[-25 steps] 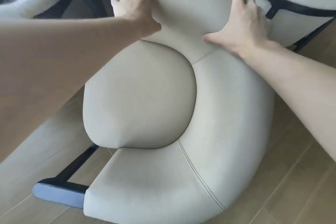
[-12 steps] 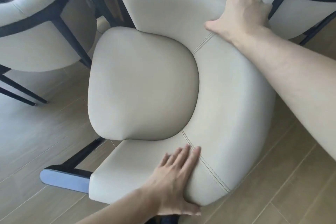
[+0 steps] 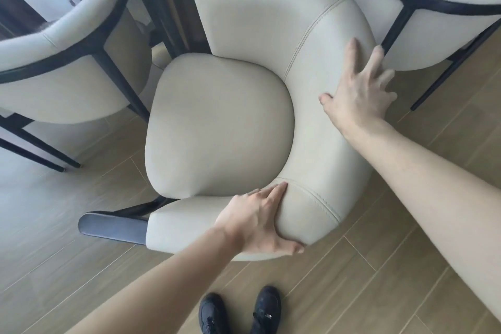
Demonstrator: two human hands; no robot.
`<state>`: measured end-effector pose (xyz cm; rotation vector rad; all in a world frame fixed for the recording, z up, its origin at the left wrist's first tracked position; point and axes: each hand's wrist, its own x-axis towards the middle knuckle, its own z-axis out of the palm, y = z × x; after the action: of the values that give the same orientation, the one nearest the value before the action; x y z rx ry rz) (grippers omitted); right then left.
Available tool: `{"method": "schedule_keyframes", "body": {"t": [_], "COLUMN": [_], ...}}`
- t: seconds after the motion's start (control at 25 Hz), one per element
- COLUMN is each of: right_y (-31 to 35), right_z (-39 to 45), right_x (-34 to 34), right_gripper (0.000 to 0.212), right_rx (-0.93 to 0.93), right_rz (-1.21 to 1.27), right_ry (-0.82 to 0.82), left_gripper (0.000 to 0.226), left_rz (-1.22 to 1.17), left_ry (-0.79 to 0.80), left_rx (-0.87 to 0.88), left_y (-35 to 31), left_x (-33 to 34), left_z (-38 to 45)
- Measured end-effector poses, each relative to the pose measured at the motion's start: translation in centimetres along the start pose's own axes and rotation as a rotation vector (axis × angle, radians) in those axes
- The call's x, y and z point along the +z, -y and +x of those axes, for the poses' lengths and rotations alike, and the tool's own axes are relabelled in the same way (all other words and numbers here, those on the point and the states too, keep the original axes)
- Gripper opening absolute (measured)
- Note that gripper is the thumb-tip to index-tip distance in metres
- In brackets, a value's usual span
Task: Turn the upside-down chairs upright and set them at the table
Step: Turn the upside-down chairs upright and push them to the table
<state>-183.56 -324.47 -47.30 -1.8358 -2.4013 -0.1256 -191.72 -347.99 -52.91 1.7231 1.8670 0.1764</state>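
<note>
Upright between both hands: cream padded tub chair with black frame point(image 3: 222, 122). Left hand point(image 3: 254, 222) gripping its near arm end, thumb beneath; right hand point(image 3: 357, 89) spread flat on its curved back.

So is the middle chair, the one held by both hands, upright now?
Upright: the chair shows its seat cushion facing up, backrest curving around it.
</note>
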Motion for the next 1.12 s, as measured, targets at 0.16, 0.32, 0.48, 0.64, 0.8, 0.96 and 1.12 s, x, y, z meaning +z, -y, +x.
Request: {"method": "schedule_keyframes", "body": {"t": [0.16,0.32,0.48,0.64,0.8,0.96,1.12], "right_y": [0.7,1.2,1.6,1.7,2.4,2.4,2.9], "right_z": [-0.5,-1.9,-1.4,-1.3,-2.5,-1.8,-0.3], "right_x": [1.0,2.0,2.4,2.4,2.6,2.8,3.2], "right_gripper": [0.102,0.090,0.085,0.081,0.070,0.052,0.047], "right_rx": [0.087,0.164,0.177,0.159,0.141,0.123,0.162], "right_rz": [0.059,0.171,0.193,0.183,0.175,0.254,0.237], "right_ry": [0.059,0.058,0.031,0.073,0.220,0.244,0.281], "left_gripper": [0.103,0.098,0.094,0.092,0.089,0.090,0.089], "left_rz": [0.036,0.069,0.065,0.066,0.070,0.094,0.101], "left_ry": [-0.088,-0.208,-0.253,-0.253,-0.256,-0.276,-0.230], "left_rx": [-0.050,-0.052,-0.055,-0.061,-0.100,-0.123,-0.146], "left_y": [0.5,0.9,1.3,1.6,2.0,2.3,2.5], "left_x": [-1.6,-2.5,-2.7,-3.1,-4.5,-5.4,-6.3], "left_z": [2.3,3.7,4.4,5.4,6.9,8.0,9.2]}}
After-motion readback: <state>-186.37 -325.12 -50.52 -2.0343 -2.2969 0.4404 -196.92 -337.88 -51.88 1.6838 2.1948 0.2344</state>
